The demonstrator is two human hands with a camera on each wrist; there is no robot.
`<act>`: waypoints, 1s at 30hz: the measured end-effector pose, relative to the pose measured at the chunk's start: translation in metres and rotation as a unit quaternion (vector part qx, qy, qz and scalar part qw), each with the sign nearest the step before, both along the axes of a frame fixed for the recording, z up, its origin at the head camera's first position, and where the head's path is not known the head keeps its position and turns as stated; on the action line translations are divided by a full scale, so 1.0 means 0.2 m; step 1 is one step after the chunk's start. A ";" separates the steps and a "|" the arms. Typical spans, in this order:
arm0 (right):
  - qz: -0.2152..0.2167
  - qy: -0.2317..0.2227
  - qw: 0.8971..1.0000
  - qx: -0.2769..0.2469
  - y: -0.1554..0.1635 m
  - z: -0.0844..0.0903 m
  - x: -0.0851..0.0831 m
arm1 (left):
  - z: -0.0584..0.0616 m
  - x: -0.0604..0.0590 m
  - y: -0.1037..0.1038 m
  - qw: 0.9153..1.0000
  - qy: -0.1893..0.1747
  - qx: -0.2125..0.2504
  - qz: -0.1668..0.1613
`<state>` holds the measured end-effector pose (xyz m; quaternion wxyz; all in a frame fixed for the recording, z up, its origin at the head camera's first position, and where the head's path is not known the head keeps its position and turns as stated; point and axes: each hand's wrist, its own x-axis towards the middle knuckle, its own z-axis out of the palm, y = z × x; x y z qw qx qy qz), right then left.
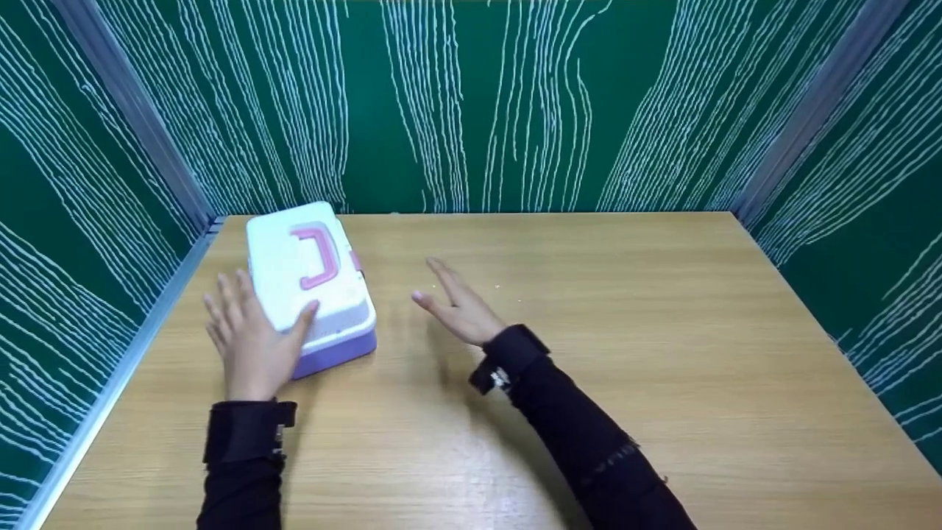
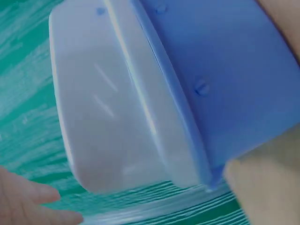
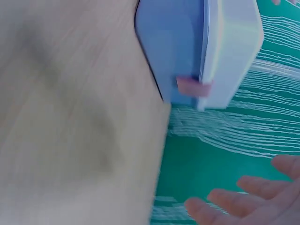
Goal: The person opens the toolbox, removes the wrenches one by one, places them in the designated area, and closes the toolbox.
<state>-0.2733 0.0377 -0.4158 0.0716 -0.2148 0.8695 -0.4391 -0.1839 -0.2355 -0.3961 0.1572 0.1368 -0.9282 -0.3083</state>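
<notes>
A lidded storage box [image 1: 294,265] with a white top and a purple base stands at the left of the table, its lid closed. A pink carrying handle [image 1: 324,258] lies on the lid, and a pink latch [image 3: 193,86] shows on the side in the right wrist view. My left hand [image 1: 254,342] is at the box's near left corner, fingers spread and thumb over the lid's edge. To the right of the box my right hand [image 1: 460,309] hovers above the table with its fingers extended, apart from the box and holding nothing.
The wooden table [image 1: 625,331] is bounded by green walls [image 1: 486,110] with white wavy lines at the back and both sides. Grey metal posts [image 1: 817,110] stand in the corners. A few tiny specks [image 1: 497,286] lie near the table's middle.
</notes>
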 end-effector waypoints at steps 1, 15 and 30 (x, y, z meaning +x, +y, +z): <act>0.004 -0.015 1.000 -0.010 -0.03 0.00 -0.01 | 0.00 0.00 -0.02 1.000 -0.003 0.018 -0.001; 0.040 -0.130 0.986 -0.094 -0.35 -0.08 0.01 | -0.07 -0.03 -0.18 0.970 -0.099 0.219 -0.029; 0.064 -0.162 0.968 -0.180 -0.42 -0.13 0.03 | -0.11 -0.04 -0.18 0.973 -0.079 0.212 -0.054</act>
